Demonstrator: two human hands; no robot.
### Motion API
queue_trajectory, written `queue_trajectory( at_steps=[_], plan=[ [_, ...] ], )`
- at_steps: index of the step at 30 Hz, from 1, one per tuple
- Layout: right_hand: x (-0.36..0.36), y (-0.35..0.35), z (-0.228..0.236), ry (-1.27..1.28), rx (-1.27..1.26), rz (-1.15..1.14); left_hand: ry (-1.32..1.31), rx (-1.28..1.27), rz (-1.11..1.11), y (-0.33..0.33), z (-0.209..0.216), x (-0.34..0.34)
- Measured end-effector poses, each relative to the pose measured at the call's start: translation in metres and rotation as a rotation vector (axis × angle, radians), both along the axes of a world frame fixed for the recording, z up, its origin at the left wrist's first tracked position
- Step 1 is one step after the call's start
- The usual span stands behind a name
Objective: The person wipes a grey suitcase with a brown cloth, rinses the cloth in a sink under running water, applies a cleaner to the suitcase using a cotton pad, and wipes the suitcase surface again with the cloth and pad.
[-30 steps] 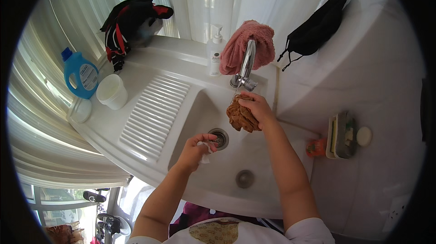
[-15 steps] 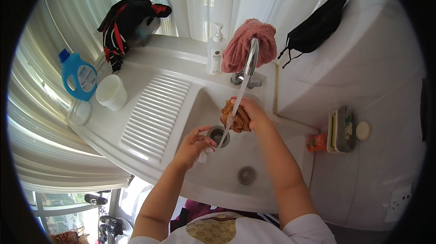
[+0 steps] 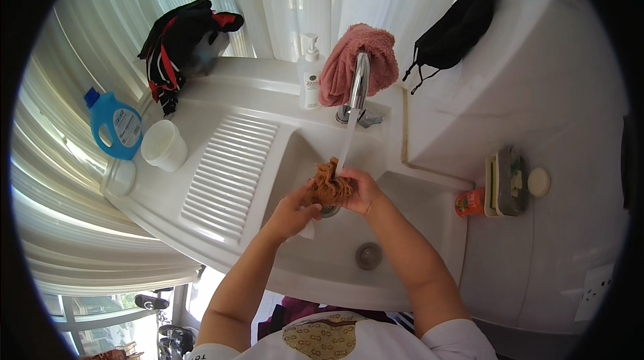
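A bunched brown cloth [image 3: 331, 189] is held between my two hands over the sink basin [image 3: 335, 259]. My left hand [image 3: 288, 216] is closed on its left side, thumb toward me. Below that palm hangs a small white scrap [image 3: 308, 231], perhaps tissue or thin cloth; how it is held is hidden. On the cloth's right side, the fingers of my right hand [image 3: 364, 192] grip it. Water runs from the chrome faucet [image 3: 359, 84] onto the cloth's right edge. Behind the cloth, a metal drain [image 3: 329, 211] is partly covered.
Left of the basin is a ribbed washboard [image 3: 228, 175], with a white tub [image 3: 164, 145] and blue detergent bottle [image 3: 115, 125] beyond. A pump bottle [image 3: 310, 78] and pink towel [image 3: 362, 68] stand behind. A soap rack [image 3: 506, 182] and orange container [image 3: 469, 202] are at right.
My left hand has moved up and closed on the brown cloth. My right hand has brought the cloth toward me and slightly left. The view has shifted a little.
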State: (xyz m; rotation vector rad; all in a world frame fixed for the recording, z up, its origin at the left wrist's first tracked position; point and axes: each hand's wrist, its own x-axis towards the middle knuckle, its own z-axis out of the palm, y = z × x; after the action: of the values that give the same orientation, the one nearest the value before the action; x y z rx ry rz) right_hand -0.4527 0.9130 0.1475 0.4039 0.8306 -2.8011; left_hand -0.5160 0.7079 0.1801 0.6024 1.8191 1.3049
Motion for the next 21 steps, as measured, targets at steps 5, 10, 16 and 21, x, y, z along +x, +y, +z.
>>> queue_trajectory(
  at_steps=[5, 10, 16, 21],
  plan=[
    [0.001, 0.006, 0.006, -0.095, 0.025, -0.001, 0.132, 0.024, -0.108, 0.012, -0.005, 0.028],
    [-0.001, 0.020, 0.020, 0.002, 0.331, 0.158, 0.155, 0.040, -0.131, 0.007, -0.022, 0.011],
    [-0.019, 0.016, 0.053, -0.102, 0.630, 0.397, 0.276, 0.067, 0.140, 0.009, 0.009, -0.009],
    [-0.033, 0.005, 0.079, -0.144, 0.872, 0.462, 0.404, 0.065, 0.068, 0.026, -0.008, -0.020]
  ],
)
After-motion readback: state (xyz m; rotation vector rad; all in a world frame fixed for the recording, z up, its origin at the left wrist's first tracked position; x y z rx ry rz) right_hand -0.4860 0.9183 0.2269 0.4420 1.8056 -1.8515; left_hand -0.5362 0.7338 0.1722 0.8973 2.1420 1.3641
